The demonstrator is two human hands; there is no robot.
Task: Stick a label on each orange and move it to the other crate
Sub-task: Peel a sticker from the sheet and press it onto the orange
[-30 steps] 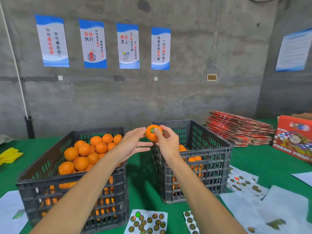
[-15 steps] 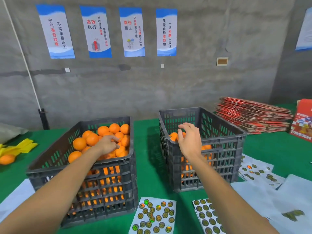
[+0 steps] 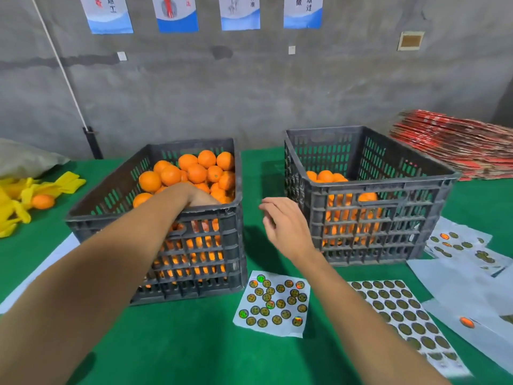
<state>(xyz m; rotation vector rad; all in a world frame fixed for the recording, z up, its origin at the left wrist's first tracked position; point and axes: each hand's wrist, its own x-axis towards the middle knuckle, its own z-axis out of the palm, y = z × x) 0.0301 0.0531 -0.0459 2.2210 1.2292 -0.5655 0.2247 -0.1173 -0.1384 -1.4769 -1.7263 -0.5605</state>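
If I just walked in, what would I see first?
First, the bright pile of round oranges heaped in the dark grey plastic crate on the left, where the left hand reaches in. Beside it, the dark grey plastic crate on the right holds fewer oranges. In front, on the green table cover, lies a white sheet of shiny round stickers, with the right hand hovering above it.
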